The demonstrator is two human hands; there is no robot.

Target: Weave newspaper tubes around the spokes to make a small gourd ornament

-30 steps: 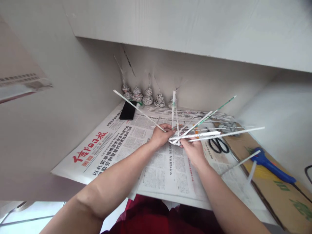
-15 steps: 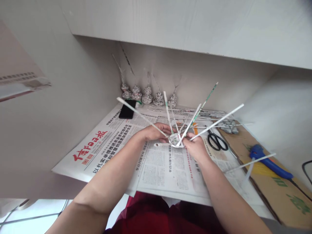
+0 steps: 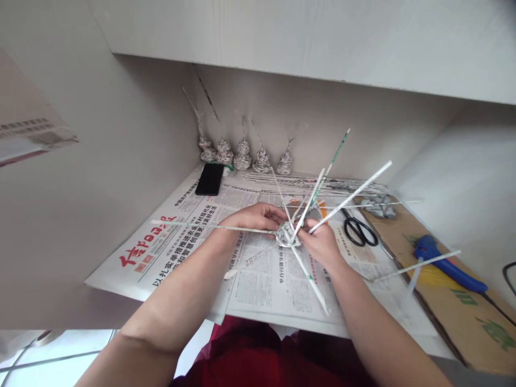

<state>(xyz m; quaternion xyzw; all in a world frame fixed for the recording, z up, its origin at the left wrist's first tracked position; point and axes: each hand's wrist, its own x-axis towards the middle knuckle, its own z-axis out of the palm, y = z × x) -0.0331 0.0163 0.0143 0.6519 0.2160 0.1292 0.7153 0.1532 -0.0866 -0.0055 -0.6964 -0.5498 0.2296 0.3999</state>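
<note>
Between my hands is a small round piece woven from rolled newspaper, held above newspaper sheets. Several thin paper sticks fan out from it to the sides, up and toward me. My left hand grips its left and far side with curled fingers. At the right edge, my right hand pinches the piece and the bases of some sticks. Parts of the fingertips of both hands are hidden behind the weave and sticks.
Several gourd-shaped woven paper pieces line the back wall, near a black phone. Loose paper sticks lie in front. To the right are black-handled scissors, cardboard and a blue glue gun. A white shelf overhangs.
The woven piece has turned in my hands. One stick that stood up now points toward me, and the left one has swung down to lie nearly level. Both hands stay on the piece.
</note>
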